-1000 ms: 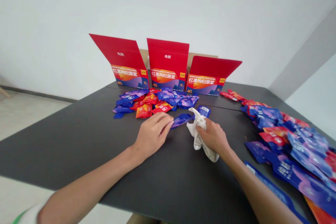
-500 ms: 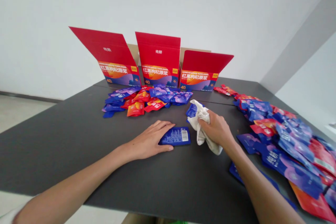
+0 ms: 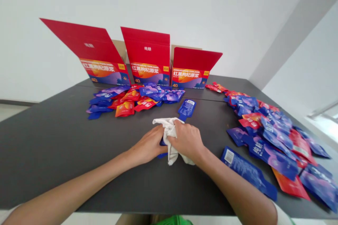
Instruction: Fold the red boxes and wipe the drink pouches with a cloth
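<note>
On the dark bench (image 3: 66, 130), a blue packet (image 3: 162, 155) is steadied by the left hand (image 3: 146, 145), its fingers laid close together and the thumb set apart on the near side; whether the packet is pinched or merely pressed cannot be told, being partly covered. A white cloth (image 3: 171, 153) is bunched in the closed fingers of the right hand (image 3: 188, 139) and is held, apparently, against the packet. Just beyond, a second packet (image 3: 187, 108) is laid flat. Handling appears to be partway along: a smaller heap (image 3: 132, 100) is gathered before three open boxes (image 3: 148, 72), a larger heap (image 3: 274, 154) is spread at the right, and the covered packet is yet unreleased.
</note>
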`<control>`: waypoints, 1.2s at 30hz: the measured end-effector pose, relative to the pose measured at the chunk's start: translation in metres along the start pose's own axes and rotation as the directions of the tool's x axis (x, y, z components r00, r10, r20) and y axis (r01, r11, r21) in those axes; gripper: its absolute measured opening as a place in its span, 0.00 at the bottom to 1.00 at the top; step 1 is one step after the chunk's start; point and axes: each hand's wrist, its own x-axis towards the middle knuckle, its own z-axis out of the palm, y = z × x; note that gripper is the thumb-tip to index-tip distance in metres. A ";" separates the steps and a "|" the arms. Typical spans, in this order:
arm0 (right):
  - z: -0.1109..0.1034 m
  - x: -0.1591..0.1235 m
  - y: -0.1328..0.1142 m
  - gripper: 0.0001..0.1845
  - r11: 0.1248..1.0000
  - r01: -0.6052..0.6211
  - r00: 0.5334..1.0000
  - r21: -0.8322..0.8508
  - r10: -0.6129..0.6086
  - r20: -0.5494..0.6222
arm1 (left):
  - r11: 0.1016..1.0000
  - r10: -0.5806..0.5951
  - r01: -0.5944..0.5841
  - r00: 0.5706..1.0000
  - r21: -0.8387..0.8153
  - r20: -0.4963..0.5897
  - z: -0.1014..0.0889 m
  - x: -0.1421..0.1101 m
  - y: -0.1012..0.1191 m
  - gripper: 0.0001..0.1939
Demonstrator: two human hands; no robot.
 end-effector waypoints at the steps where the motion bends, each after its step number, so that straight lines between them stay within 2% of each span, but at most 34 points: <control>1: 0.000 0.001 0.000 0.17 0.999 -0.048 0.999 -0.018 0.048 0.007 | 1.000 -0.011 0.011 1.000 0.006 0.006 0.000 0.000 0.000 0.21; 3: -0.001 0.002 0.000 0.17 0.995 -0.089 0.996 -0.043 0.090 0.011 | 0.999 -0.030 0.030 1.000 0.016 0.004 -0.001 0.000 0.001 0.22; 7: 0.000 -0.001 -0.004 0.16 0.999 0.035 0.999 -0.034 -0.035 0.021 | 1.000 -0.014 0.014 1.000 0.026 -0.012 -0.002 -0.003 0.001 0.21; 8: 0.000 -0.001 -0.003 0.16 0.999 0.033 0.999 -0.038 -0.032 0.023 | 0.999 -0.024 0.024 1.000 0.037 -0.011 -0.003 -0.004 0.001 0.21; 12: -0.001 0.006 0.010 0.18 0.993 -0.091 0.995 -0.073 0.093 0.024 | 0.981 -0.157 0.155 0.988 0.113 0.012 -0.015 -0.012 -0.004 0.22; 14: -0.002 0.012 0.018 0.19 0.991 -0.116 0.993 -0.069 0.119 0.029 | 0.968 -0.217 0.211 0.976 0.134 0.028 -0.021 -0.016 -0.007 0.17; 18: -0.003 0.016 0.024 0.19 0.989 -0.134 0.991 -0.059 0.135 0.004 | 0.956 -0.198 0.197 0.980 0.218 -0.017 -0.024 -0.019 -0.007 0.10; 21: -0.001 0.010 0.014 0.18 0.987 -0.148 0.989 -0.065 0.148 -0.015 | 0.947 -0.186 0.186 0.982 0.263 -0.028 -0.022 -0.017 -0.006 0.09; 23: 0.001 0.004 0.003 0.17 0.996 -0.061 0.998 -0.065 0.059 -0.023 | 0.942 -0.201 0.198 0.979 0.272 -0.017 -0.020 -0.016 -0.007 0.08; 25: 0.002 0.000 -0.005 0.17 0.994 0.089 0.996 -0.055 -0.090 -0.023 | 0.936 -0.212 0.206 0.977 0.285 -0.007 -0.020 -0.015 -0.009 0.07; 27: 0.003 0.001 -0.007 0.17 0.989 0.140 0.990 -0.053 -0.140 -0.008 | 0.937 -0.209 0.201 0.978 0.286 -0.003 -0.020 -0.014 -0.009 0.07; 31: 0.003 0.012 0.003 0.16 0.990 -0.107 0.994 -0.088 0.104 -0.039 | 0.950 -0.186 0.179 0.983 0.254 0.004 -0.020 -0.012 -0.007 0.08; 32: 0.003 0.013 0.005 0.16 0.989 -0.116 0.992 -0.094 0.111 -0.057 | 0.950 -0.186 0.179 0.982 0.254 0.004 -0.020 -0.012 -0.007 0.08; 36: 0.006 0.013 0.004 0.15 0.988 0.119 0.990 -0.103 -0.126 -0.063 | 0.942 -0.199 0.195 0.980 0.274 -0.013 -0.018 -0.012 -0.007 0.08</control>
